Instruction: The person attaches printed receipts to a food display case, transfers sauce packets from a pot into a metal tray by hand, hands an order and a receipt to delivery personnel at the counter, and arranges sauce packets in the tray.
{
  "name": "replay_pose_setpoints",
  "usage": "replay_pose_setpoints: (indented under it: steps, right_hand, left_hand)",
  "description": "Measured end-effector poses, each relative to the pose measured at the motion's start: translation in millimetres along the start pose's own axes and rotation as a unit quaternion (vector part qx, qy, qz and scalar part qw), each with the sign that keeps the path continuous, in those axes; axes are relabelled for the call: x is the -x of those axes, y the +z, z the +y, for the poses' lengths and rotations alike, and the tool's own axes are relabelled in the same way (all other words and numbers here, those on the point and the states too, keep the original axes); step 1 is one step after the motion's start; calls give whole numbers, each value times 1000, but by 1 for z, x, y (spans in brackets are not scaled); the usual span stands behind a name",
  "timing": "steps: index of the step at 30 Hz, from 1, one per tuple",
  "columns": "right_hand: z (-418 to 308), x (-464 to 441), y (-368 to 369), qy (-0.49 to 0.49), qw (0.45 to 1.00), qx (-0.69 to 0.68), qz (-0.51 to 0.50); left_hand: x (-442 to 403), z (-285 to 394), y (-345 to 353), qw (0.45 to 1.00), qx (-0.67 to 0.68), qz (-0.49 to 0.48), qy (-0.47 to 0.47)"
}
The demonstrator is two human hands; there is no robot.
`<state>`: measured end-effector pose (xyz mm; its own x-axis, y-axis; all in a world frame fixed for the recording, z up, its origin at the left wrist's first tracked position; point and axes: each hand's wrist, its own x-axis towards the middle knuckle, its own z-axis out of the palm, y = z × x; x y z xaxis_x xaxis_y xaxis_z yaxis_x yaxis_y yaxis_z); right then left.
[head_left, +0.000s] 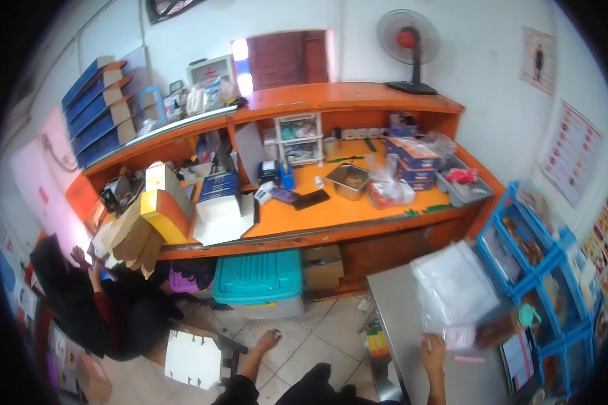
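Observation:
My left hand [270, 339] hangs low over the tiled floor with its fingers curled in; whether anything small is inside, I cannot make out. Over the grey metal table [393, 317], my right hand [433, 347] is closed, its fingers bent together, and what they may hold is too small to name. Just right of it lies a small whitish-pink packet [458, 335], with a pink strip [469, 360] below. Clear plastic bags [452, 283] are stacked beyond this hand. A brown bottle with a green lid [503, 329] lies tilted to the right.
An orange counter [284, 219] runs across the front, holding boxes, a metal tin [348, 181] and bags. Beneath stands a teal-lidded bin [259, 277]. Blue racks [520, 263] line the right. A seated person [115, 304] is at left, near a white board [193, 360].

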<state>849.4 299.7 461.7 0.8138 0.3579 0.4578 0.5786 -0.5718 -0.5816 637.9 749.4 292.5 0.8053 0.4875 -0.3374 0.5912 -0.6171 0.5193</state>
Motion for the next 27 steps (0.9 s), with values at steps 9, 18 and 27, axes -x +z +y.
replay_pose_setpoints:
  steps: [9, 18, 27]
  right_hand:
    - [-153, -252, 233, -154, 921, -209, -291]
    - [-243, -427, 484, -73, 902, -260, -336]
    - [-307, -580, 698, -54, 994, -57, -79]
  left_hand:
    - [-139, 43, -180, 906, 134, 386, 115]
    - [-311, 53, -229, 904, -30, 387, 177]
    - [-312, 59, -240, 928, 2, 332, 172]
